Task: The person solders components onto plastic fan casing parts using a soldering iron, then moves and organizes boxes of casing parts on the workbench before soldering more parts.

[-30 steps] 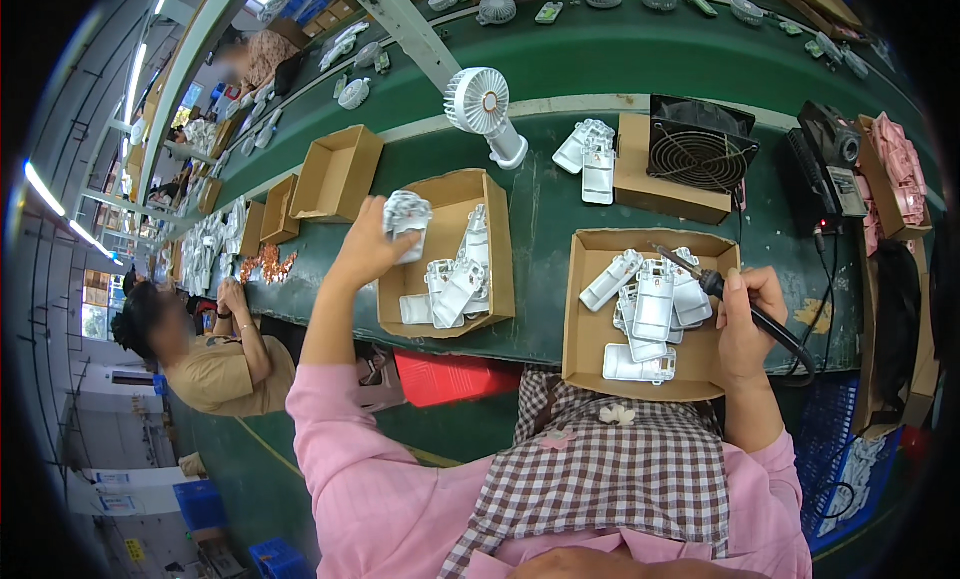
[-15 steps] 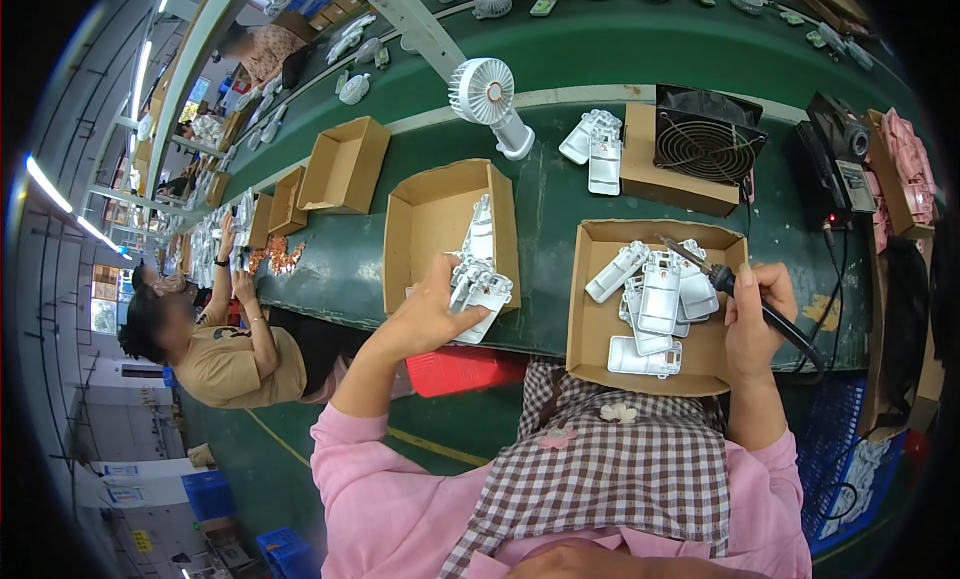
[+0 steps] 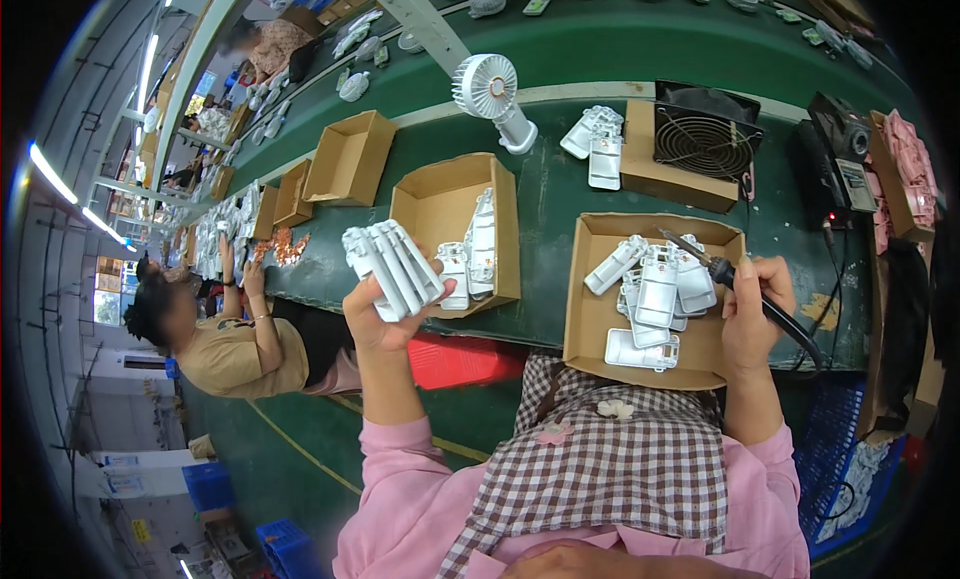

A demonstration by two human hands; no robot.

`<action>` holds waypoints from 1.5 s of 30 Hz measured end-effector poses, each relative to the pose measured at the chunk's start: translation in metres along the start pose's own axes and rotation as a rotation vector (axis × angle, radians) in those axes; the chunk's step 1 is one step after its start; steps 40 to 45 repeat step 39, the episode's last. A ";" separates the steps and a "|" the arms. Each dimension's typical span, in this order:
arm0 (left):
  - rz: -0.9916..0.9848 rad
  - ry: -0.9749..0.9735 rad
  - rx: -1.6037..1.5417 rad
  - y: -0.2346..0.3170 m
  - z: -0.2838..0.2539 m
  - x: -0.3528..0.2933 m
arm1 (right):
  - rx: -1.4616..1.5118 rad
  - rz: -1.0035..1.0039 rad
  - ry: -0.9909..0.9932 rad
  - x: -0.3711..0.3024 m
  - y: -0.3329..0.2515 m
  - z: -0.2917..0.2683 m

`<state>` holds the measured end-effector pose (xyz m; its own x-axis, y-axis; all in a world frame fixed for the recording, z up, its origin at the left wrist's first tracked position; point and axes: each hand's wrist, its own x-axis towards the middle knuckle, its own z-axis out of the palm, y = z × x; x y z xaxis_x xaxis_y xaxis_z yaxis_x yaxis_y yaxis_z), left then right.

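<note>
My left hand [image 3: 385, 314] is closed round a stack of white plastic housings [image 3: 392, 269], raised at the front left of a cardboard box [image 3: 420, 194]. Several more white housings [image 3: 483, 244] lie in that box, on its right side. My right hand [image 3: 758, 309] grips a soldering iron [image 3: 722, 271] by its black handle. The iron's metal tip points up and left, over a second cardboard box [image 3: 590, 354]. In this second box lies a loose pile of white housings [image 3: 655, 289], one of them flat near the front wall.
A small white fan [image 3: 492, 94] stands behind the boxes. White housings [image 3: 604, 149] lie beside a carton bearing a black fan [image 3: 708, 144]. A black soldering station [image 3: 835, 164] is at the right. A co-worker [image 3: 240, 329] works at the left near copper-coloured parts [image 3: 285, 247].
My left hand has lifted out of the left box, moving left and toward me with a stack of white housings. My right hand with the soldering iron has hardly moved.
</note>
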<state>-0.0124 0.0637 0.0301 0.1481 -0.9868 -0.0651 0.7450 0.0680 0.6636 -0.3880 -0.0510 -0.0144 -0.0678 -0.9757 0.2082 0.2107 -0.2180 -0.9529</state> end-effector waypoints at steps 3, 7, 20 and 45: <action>-0.006 -0.103 -0.148 -0.035 0.029 0.009 | 0.049 -0.003 0.016 0.000 0.004 -0.001; -0.160 -0.307 -0.347 -0.086 0.056 0.026 | 0.111 -0.018 0.014 0.000 0.002 0.000; -0.288 -0.058 -0.057 -0.166 0.086 0.078 | 0.212 -0.175 0.038 -0.002 0.004 -0.005; -0.363 -0.119 -0.160 -0.161 0.081 0.076 | 0.223 -0.286 -0.080 -0.005 0.010 -0.006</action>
